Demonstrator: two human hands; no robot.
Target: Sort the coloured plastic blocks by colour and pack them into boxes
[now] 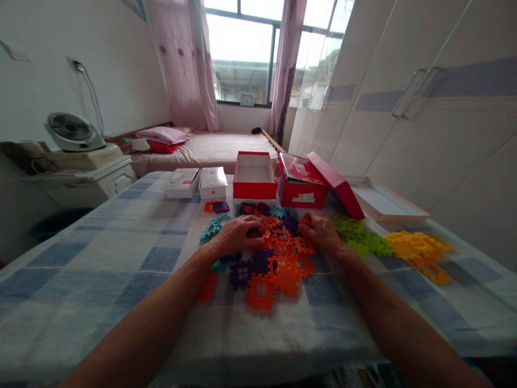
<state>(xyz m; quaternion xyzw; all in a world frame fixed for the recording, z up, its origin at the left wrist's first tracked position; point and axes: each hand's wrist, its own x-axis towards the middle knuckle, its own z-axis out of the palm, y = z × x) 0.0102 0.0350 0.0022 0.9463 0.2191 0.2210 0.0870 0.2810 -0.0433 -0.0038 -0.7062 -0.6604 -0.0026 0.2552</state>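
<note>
On the desk [169,261] under its blue-and-white checked cloth, the left hand [235,235] and right hand [322,230] curl over heaped orange notched plastic pieces [287,280], whether either grip grasps one I cannot tell, and a wide rightward sweep could mix these into the lime-green notched plastic pieces [350,229] nearby.

The left grip [237,235] and right grip [322,231] touch orange pieces [286,280] on a checked tablecloth [161,258]
</note>
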